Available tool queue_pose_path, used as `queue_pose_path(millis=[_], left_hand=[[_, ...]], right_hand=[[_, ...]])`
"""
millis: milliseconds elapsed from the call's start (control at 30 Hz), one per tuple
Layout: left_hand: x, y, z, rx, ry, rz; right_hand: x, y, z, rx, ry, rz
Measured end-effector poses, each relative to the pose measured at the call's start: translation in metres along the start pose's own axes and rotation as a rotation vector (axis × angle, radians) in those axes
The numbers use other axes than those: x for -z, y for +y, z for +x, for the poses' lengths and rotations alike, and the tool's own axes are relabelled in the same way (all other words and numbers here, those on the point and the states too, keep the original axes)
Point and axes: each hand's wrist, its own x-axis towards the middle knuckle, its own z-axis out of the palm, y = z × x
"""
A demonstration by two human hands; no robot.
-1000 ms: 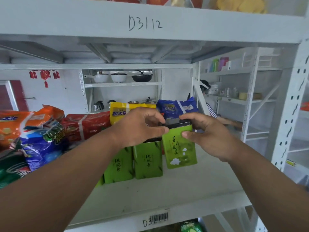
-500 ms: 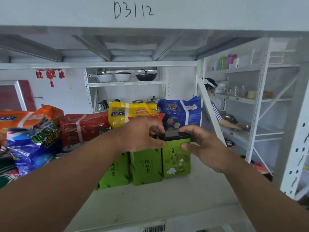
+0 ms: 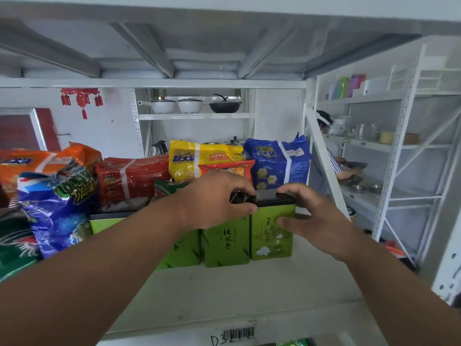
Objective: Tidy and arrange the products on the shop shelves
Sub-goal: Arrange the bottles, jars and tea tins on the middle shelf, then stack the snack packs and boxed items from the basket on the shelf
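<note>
left tin (image 3: 179,248) half-hidden by forearm

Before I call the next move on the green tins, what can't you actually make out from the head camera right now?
- Third green tin, head view: the left forearm covers most of its front and label.
- Middle tin: its lid is behind the left hand.
- Right tin: the right hand covers its right edge.
- Shelf code: cut by the bottom edge, blurred.
- Small print on the snack bags: too small.

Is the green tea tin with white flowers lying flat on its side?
No, the green tea tin with white flowers stands upright on the white shelf, beside another green tin.
</note>
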Motion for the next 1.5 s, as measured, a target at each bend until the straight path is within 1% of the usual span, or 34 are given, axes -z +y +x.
queue_pose_path(millis=[67, 133, 200, 267, 367, 433, 567, 667, 767, 867, 933, 1100, 1200, 1300, 1500], left_hand=[[0.004, 0.002, -0.005, -0.012, -0.003, 0.038], [0.011, 0.003, -0.012, -0.002, 0.015, 0.044], [0.021, 0.001, -0.025, 0.010, 0.045, 0.019], [0.030, -0.003, -0.045, 0.003, 0.092, -0.036], [0.043, -0.013, -0.083, 0.022, 0.162, -0.120], [0.049, -0.022, -0.110, 0.039, 0.239, -0.143], [0.058, -0.042, -0.170, 0.124, 0.382, -0.184], [0.061, -0.056, -0.222, 0.174, 0.456, -0.197], [0.067, -0.066, -0.277, 0.261, 0.551, -0.235], [0.075, -0.075, -0.331, 0.347, 0.613, -0.310], [0.083, -0.083, -0.369, 0.411, 0.660, -0.319], [0.102, -0.108, -0.459, 0.512, 0.776, -0.302], [0.107, -0.128, -0.502, 0.558, 0.803, -0.299], [0.109, -0.151, -0.535, 0.594, 0.823, -0.345], [0.101, -0.180, -0.567, 0.687, 0.773, -0.355]], right_hand=[[-0.001, -0.007, -0.002, 0.025, 0.072, -0.160], [-0.005, -0.021, -0.004, 0.151, 0.182, -0.295], [-0.015, -0.040, -0.007, 0.263, 0.238, -0.330], [-0.030, -0.060, -0.010, 0.325, 0.256, -0.320], [-0.062, -0.087, -0.014, 0.405, 0.223, -0.266], [-0.086, -0.103, -0.017, 0.423, 0.154, -0.195], [-0.141, -0.124, -0.022, 0.457, 0.036, -0.079], [-0.188, -0.133, -0.029, 0.451, -0.050, 0.006], [-0.238, -0.141, -0.038, 0.428, -0.112, 0.114], [-0.290, -0.152, -0.051, 0.436, -0.158, 0.205], [-0.324, -0.158, -0.060, 0.424, -0.181, 0.235], [-0.391, -0.170, -0.088, 0.322, -0.228, 0.305], [-0.427, -0.175, -0.102, 0.284, -0.240, 0.343], [-0.456, -0.180, -0.113, 0.236, -0.248, 0.358], [-0.495, -0.183, -0.128, 0.219, -0.249, 0.322]])
